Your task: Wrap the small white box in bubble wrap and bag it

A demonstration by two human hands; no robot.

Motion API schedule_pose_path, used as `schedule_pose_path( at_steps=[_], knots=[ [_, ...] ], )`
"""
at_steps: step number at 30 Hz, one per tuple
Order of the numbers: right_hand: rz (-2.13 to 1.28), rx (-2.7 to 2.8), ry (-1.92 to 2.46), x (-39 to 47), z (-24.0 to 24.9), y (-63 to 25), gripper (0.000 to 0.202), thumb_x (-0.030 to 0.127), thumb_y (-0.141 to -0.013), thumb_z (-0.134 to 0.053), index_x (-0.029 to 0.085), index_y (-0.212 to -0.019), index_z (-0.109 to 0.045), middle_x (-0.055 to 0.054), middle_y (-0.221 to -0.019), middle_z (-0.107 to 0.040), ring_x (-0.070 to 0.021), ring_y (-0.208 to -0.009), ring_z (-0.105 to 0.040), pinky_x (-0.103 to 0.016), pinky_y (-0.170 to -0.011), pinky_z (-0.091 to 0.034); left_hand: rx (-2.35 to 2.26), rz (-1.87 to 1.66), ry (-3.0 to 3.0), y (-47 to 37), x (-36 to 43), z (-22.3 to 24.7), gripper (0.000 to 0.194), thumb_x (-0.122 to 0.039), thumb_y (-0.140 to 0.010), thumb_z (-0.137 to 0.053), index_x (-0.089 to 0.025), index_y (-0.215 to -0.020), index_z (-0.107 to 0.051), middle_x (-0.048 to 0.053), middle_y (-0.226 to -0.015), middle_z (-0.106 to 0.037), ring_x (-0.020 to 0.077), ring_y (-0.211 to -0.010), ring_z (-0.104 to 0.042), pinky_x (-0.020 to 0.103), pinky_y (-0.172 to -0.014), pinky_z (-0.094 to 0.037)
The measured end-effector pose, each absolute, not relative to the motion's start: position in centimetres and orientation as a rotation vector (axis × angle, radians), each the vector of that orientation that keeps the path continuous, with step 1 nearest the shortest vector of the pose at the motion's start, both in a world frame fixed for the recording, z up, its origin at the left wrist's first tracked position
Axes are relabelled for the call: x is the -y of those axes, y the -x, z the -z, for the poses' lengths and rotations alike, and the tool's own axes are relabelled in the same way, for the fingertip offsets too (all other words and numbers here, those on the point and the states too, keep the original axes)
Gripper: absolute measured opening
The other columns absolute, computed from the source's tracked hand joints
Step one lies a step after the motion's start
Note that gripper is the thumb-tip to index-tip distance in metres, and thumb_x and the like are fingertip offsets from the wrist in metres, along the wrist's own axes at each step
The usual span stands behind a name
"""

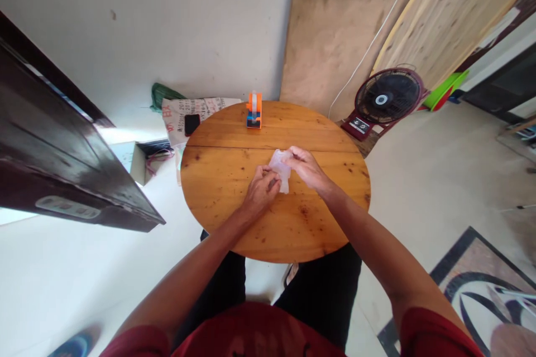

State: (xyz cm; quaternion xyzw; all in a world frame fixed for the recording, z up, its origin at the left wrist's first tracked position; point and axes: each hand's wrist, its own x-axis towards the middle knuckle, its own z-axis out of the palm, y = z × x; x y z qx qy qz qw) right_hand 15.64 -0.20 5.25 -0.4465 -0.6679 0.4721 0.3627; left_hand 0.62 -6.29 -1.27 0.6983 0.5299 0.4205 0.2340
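Observation:
A small pale pinkish-white sheet, thin and partly see-through, is between my two hands over the middle of the round wooden table. My left hand has its fingers curled on the sheet's lower left side. At the upper right edge, my right hand pinches the sheet between thumb and fingers. I cannot tell whether it is paper or plastic. An orange and blue tape dispenser with a roll of clear tape stands upright near the table's far edge, apart from both hands.
Left of the table, a black phone-like object lies on a printed sack. An electric fan stands at the right beyond the table. A dark door fills the left side, and a wooden board leans behind.

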Motion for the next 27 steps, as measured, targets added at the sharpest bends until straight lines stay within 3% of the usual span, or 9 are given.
schedule_pose_path(
  at_steps=[7,11,14,18,22,27],
  knots=[
    [-1.095,1.845,1.143,3.0,-4.3,-16.9,0.018,0.038,-0.081,-0.058,0.021,-0.076,-0.052,0.001,-0.077,-0.056,-0.0127,-0.071,-0.050,-0.022,-0.067,-0.040,-1.471,-1.227,-1.824,-1.0,6.6,1.4,0.007,-0.020,-0.085,-0.056,-0.018,-0.089,-0.061,0.006,-0.104,-0.050,0.0130,-0.085,-0.055,0.027,-0.078,-0.050],
    [-1.019,1.901,1.149,4.8,-4.0,-17.0,0.015,0.036,-0.087,-0.053,0.022,-0.082,-0.055,-0.004,-0.099,-0.066,-0.0167,-0.090,-0.060,-0.025,-0.080,-0.045,-1.563,-1.288,-1.757,-1.3,6.8,1.5,0.010,-0.022,-0.081,-0.060,-0.019,-0.088,-0.052,0.003,-0.093,-0.050,0.0146,-0.082,-0.054,0.030,-0.079,-0.050],
    [-0.900,2.003,1.083,6.1,-3.5,-16.9,0.011,0.030,-0.092,-0.048,0.023,-0.090,-0.057,-0.007,-0.114,-0.066,-0.0186,-0.104,-0.062,-0.029,-0.093,-0.045,-1.621,-1.322,-1.675,-1.3,6.9,1.6,0.027,-0.022,-0.079,-0.062,-0.018,-0.103,-0.051,0.006,-0.100,-0.053,0.0177,-0.090,-0.057,0.032,-0.081,-0.051],
    [-0.597,2.129,0.991,7.1,-2.3,-16.9,0.014,0.017,-0.089,-0.047,0.023,-0.096,-0.058,-0.011,-0.121,-0.063,-0.0203,-0.113,-0.059,-0.034,-0.099,-0.044,-1.513,-1.319,-1.776,-1.1,7.1,1.6,0.056,-0.017,-0.081,-0.058,-0.018,-0.134,-0.042,0.014,-0.130,-0.048,0.0218,-0.111,-0.055,0.035,-0.093,-0.049],
    [-0.421,2.191,0.925,7.1,-1.3,-17.0,0.022,0.010,-0.086,-0.046,0.021,-0.098,-0.059,-0.013,-0.119,-0.059,-0.0212,-0.112,-0.059,-0.036,-0.096,-0.048,-1.430,-1.213,-1.967,-0.7,6.8,1.7,0.044,-0.009,-0.082,-0.050,-0.018,-0.125,-0.054,0.015,-0.143,-0.040,0.0247,-0.125,-0.050,0.038,-0.101,-0.045],
    [-0.407,2.165,0.837,6.3,-1.2,-17.5,0.014,0.015,-0.089,-0.050,0.022,-0.095,-0.061,-0.011,-0.115,-0.059,-0.0207,-0.109,-0.060,-0.037,-0.094,-0.050,-1.251,-1.149,-2.129,0.6,5.7,1.5,0.031,-0.012,-0.081,-0.051,-0.016,-0.110,-0.061,0.013,-0.118,-0.060,0.0243,-0.117,-0.056,0.038,-0.098,-0.048]
  ],
)
